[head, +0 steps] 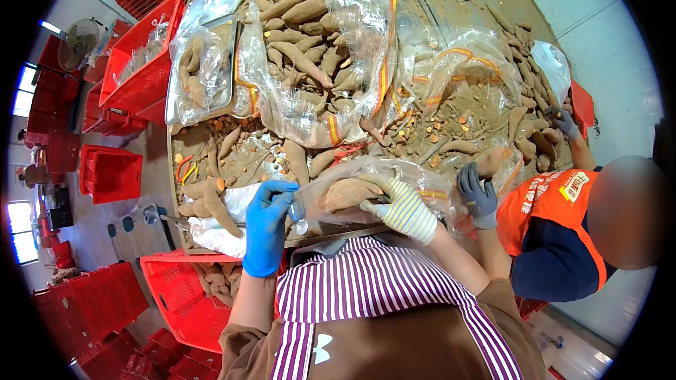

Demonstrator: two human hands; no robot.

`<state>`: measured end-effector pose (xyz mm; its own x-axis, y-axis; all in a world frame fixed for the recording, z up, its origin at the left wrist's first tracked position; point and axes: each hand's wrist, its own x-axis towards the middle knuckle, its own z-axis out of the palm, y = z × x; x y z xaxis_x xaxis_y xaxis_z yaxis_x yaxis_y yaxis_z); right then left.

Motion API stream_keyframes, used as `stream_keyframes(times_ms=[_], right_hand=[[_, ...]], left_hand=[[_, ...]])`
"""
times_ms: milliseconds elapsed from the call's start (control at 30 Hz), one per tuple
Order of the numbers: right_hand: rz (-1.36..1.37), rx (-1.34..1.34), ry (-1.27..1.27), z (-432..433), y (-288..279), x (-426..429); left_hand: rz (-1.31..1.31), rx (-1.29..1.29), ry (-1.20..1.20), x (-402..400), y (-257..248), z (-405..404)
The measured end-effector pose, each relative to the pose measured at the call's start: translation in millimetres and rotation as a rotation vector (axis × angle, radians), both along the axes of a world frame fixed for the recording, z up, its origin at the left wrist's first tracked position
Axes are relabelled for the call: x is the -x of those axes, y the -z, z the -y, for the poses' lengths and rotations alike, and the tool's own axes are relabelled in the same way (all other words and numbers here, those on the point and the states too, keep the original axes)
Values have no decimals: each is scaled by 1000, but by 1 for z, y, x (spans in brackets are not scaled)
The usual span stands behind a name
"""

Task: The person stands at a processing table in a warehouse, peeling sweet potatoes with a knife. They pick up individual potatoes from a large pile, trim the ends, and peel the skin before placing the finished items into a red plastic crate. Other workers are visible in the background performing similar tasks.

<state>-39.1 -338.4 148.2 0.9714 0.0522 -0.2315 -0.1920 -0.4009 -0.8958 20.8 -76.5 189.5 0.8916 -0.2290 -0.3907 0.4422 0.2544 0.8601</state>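
In a blue glove, my left hand (268,227) pinches the gathered edge of a clear plastic bag (311,203) at the table's near edge. A large sweet potato (346,195) lies inside or beneath that film; I cannot tell which. My right hand (409,208), in a white knit glove with yellow and blue stripes, grips this sweet potato at its right end. Left of my left hand, several sweet potatoes (214,206) rest by a crumpled white sheet (211,232). Yellow-and-orange-handled cutters (187,170) lie near the table's left edge.
Ahead is a large torn clear sack (359,21) of sweet potatoes. A bagged portion lies on a metal tray (228,63) at left. Red crates (174,295) stand left and below. A co-worker's grey-gloved hand (478,195) is close on my right, holding a sweet potato.
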Motion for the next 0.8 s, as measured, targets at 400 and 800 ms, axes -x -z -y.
stream_keyframes(times_ms=[400, 800], right_hand=[[-169, -49, -220, -18, 25, -28], [-151, 783, -478, 37, 40, -55]], left_hand=[[-71, -79, 335, -1, -38, 7], [-44, 3, 102, 2, -12, -38]])
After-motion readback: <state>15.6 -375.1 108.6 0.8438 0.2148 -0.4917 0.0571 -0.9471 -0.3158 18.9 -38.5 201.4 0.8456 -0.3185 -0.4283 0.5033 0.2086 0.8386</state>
